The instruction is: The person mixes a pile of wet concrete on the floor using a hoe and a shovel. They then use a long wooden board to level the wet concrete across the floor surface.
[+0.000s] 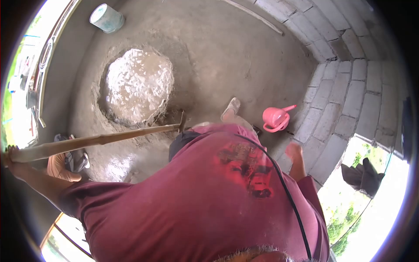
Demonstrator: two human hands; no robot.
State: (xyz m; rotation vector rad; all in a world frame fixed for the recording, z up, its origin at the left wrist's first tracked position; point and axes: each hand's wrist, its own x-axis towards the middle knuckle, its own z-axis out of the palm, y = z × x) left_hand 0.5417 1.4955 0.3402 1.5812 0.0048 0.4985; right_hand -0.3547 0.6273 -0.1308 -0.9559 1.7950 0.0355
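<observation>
At the far left, my left hand (14, 158) is wrapped round the end of a long wooden handle. This hoe (100, 139) reaches across in front of my body, and its narrow metal head (182, 122) sits near my waist, seen edge-on. My right hand (293, 151) hangs at my right side with its fingers curled, and nothing shows in it. Beyond the hoe, a round pool of wet, shiny mix (139, 85) lies within a rim of grey material on the floor.
A pink watering can (276, 118) stands by the block wall (338, 87) at right. A pale bucket (107, 18) is at the upper left. Near my left arm are orange and grey items (65, 163). A long strip (255, 16) lies at the back. Dark cloth (363, 177) hangs at the right opening.
</observation>
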